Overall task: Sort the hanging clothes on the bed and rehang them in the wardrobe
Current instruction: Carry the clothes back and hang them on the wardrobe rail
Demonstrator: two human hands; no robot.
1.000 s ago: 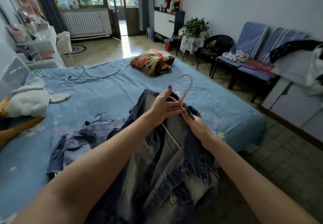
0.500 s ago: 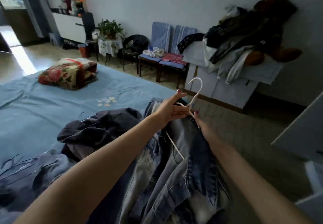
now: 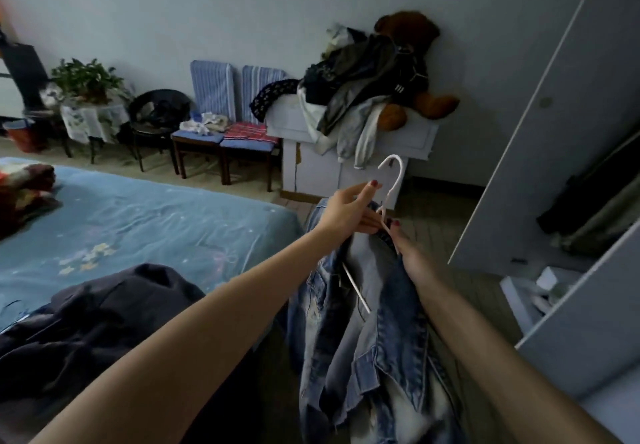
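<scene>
Denim jacket on its hanger, held up off the bed

Left hand [image 3: 349, 213] was pinching the white hanger [image 3: 391, 187] at its neck, hook poking up just above the fingers. Right hand [image 3: 410, 253] was right beside it, curled round the collar of the denim jacket [image 3: 374, 339], which hung down between both forearms. Dark clothes [image 3: 90, 315] lay on the blue bed [image 3: 156, 225] under the left forearm. Open wardrobe door [image 3: 554, 114] stood off past the right hand.

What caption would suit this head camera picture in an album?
Both hands, left hand and right hand, hold a denim jacket on a white hanger near the open wardrobe.
</scene>
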